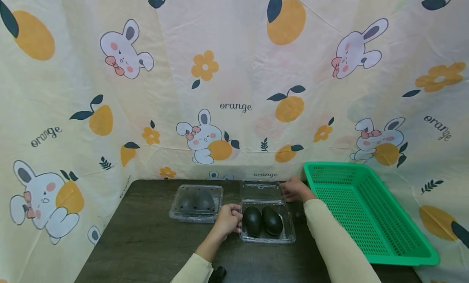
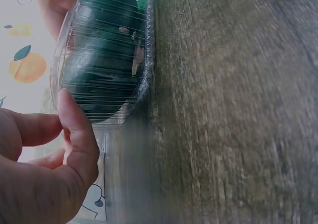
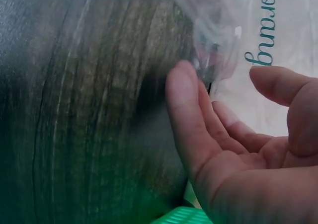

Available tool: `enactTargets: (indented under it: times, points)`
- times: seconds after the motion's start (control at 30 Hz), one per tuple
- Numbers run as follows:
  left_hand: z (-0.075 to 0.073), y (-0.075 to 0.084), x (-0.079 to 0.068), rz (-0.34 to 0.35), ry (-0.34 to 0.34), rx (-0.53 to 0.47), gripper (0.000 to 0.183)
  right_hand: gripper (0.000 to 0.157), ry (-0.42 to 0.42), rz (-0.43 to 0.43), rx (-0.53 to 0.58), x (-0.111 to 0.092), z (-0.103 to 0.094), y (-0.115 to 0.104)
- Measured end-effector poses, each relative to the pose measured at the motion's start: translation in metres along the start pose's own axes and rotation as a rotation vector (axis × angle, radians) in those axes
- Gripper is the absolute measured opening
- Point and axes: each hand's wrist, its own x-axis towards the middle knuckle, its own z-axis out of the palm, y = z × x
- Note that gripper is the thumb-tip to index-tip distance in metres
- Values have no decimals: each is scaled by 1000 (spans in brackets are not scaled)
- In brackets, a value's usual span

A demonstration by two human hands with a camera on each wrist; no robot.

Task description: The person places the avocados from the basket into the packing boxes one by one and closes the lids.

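A clear plastic clamshell box (image 1: 287, 234) stands on the dark table with its lid (image 1: 262, 191) folded back. Two dark green oval fruits, avocado-like, (image 1: 272, 220) (image 2: 102, 50) lie side by side in its base. At the base's left edge, my left hand (image 1: 229, 218) pinches the rim between thumb and fingers (image 2: 74, 119). My right hand (image 1: 293, 189) is at the right edge of the lid, fingers lightly bent and thumb apart (image 3: 238, 144); its fingertips are right at the clear plastic.
To the left, a closed clear box (image 1: 196, 202) holds dark round shapes. A green perforated basket (image 1: 370, 209) stands to the right, beside the right forearm. Behind the wood-grain table (image 1: 146, 234) hangs a printed cloth (image 1: 249, 71).
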Motion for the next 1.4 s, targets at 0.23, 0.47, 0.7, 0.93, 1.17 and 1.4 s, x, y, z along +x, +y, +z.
enactTargets:
  times: [0.23,0.47,0.7,0.93,1.17,1.4]
  points:
    - [-1,2,-2,4,-3,-4,32,18,-25,-12,20,4,4,2]
    - [0,-3,-4,2,-13,-16,32,19,-39,-11,31,4,9,5]
    - [-2,-2,-4,2,-15,-24,31,21,-49,-44,100,3,6,5]
    - [-2,0,-3,-2,-25,-27,32,32,-64,-61,108,2,0,0]
    - [-2,-1,-3,0,-24,-32,33,27,-49,-126,82,-3,-2,-4]
    - [-1,-1,-3,-4,-32,-36,35,16,-13,-165,72,-10,-5,-7]
